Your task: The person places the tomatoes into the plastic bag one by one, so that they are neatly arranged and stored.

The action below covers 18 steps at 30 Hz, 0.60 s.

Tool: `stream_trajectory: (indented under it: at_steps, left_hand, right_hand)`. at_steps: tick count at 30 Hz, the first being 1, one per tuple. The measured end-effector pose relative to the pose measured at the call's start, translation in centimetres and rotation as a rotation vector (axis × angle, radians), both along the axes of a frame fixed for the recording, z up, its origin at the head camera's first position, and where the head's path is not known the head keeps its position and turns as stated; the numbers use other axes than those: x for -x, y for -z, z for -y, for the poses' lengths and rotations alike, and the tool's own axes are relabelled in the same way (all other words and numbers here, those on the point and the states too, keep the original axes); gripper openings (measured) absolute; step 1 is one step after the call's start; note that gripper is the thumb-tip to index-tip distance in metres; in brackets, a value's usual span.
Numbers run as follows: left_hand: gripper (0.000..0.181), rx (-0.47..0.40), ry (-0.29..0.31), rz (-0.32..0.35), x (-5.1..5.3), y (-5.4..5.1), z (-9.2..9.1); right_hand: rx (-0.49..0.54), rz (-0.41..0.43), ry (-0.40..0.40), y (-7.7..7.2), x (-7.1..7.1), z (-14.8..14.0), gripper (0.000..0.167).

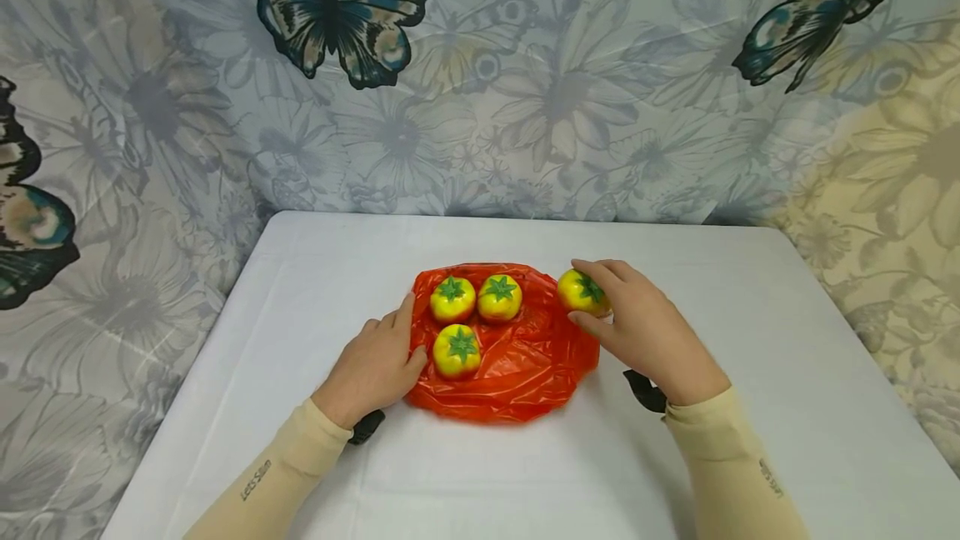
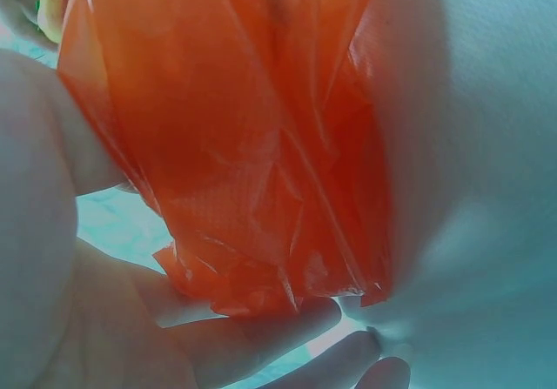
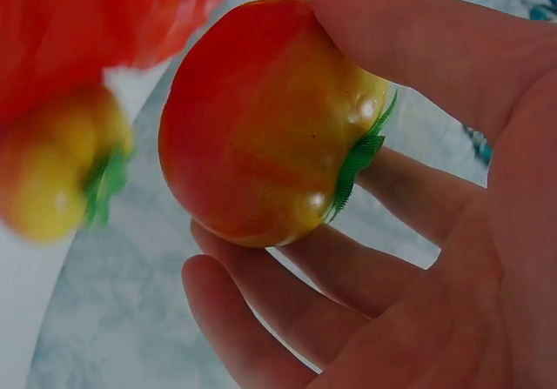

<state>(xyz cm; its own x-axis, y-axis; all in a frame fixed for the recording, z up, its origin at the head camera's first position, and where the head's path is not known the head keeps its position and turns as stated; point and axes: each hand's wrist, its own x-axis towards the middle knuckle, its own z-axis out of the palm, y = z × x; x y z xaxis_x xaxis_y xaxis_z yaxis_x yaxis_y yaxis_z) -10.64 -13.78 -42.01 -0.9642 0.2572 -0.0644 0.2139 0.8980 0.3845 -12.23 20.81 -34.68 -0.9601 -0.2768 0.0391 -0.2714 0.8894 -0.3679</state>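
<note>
My right hand (image 1: 641, 323) holds a yellow-and-red tomato (image 1: 580, 291) with a green leafy top at the right edge of a red plastic bag (image 1: 525, 365). In the right wrist view, the thumb is on one side of that tomato (image 3: 261, 128) and the fingers are curled on the other. At the bag's left edge, my left hand (image 1: 378, 365) grips the plastic between thumb and fingers; the left wrist view shows the crumpled bag (image 2: 261, 145) close up. On the bag's left half lie three similar tomatoes, one (image 1: 457, 351) nearest me.
A white-covered table (image 1: 480, 473) lies under the bag. Behind and beside it hangs cloth with a flower and butterfly print (image 1: 555, 107). Another tomato (image 3: 61, 163) shows blurred beside the bag in the right wrist view.
</note>
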Motion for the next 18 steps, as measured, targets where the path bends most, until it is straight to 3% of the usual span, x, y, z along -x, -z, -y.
stream_trajectory:
  at_steps: [18]
  left_hand:
    - [0.081, -0.001, -0.008, -0.003, -0.1, 0.0, -0.1]
  right_hand:
    - [-0.02, -0.038, -0.165, 2.5, -1.3, 5.1, 0.074]
